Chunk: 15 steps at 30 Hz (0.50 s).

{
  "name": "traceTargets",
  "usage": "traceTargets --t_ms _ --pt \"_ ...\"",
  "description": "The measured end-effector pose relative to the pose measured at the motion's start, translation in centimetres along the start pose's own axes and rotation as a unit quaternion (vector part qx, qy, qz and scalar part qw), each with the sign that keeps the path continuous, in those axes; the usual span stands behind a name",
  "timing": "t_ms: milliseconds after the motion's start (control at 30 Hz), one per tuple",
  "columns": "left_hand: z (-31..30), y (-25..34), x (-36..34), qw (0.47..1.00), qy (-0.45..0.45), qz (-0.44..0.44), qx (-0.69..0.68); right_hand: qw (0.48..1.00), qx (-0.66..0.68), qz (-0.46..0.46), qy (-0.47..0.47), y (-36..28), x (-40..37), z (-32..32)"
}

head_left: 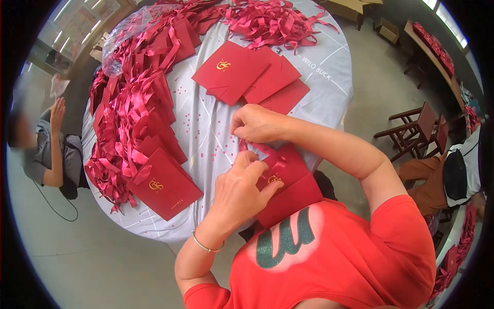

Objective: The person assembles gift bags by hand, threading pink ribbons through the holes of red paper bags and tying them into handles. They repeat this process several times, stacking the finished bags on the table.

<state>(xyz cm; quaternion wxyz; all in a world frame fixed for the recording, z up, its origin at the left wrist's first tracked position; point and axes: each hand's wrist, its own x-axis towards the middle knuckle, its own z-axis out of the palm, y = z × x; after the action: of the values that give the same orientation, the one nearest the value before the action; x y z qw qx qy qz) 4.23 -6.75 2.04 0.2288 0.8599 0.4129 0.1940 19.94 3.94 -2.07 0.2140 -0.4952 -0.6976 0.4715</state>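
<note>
A red paper gift bag (pixel 290 188) with a gold emblem rests against my body at the table's near edge. A pink-red ribbon (pixel 263 149) runs from its top to my fingers. My left hand (pixel 239 185), with a bracelet at the wrist, is curled over the bag's near side, its fingers closed at the ribbon; its thumb lies near the gold emblem. Just beyond it, my right hand (pixel 257 123) pinches the ribbon between thumb and fingers, its fingertips partly hidden. Several flat red bags (pixel 231 72) lie beyond my right hand.
A long overlapping row of ribboned bags (pixel 167 185) lines the table's left side. Loose ribbons (pixel 272 23) are heaped at the far edge. Red bits dot the white tablecloth (pixel 206 123). One person (pixel 46 139) sits left; another (pixel 453 170) is right, near wooden chairs (pixel 417 129).
</note>
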Motion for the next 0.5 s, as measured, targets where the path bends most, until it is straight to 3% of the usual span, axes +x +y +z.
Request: traceTargets --t_ms 167,267,400,500 --pt "1.3 -0.3 0.6 0.997 0.06 0.03 -0.041 1.0 -0.007 -0.005 0.013 0.5 0.2 0.1" --pt "-0.3 -0.2 0.6 0.993 -0.035 -0.037 -0.102 0.999 -0.021 -0.024 0.005 1.1 0.4 0.4" --pt "-0.6 -0.9 0.1 0.995 -0.023 -0.051 -0.08 0.997 -0.037 -0.067 0.031 1.0 0.1 0.3" --pt "0.2 -1.7 -0.3 0.997 0.025 0.027 -0.061 0.996 -0.024 -0.073 0.036 0.8 -0.1 0.2"
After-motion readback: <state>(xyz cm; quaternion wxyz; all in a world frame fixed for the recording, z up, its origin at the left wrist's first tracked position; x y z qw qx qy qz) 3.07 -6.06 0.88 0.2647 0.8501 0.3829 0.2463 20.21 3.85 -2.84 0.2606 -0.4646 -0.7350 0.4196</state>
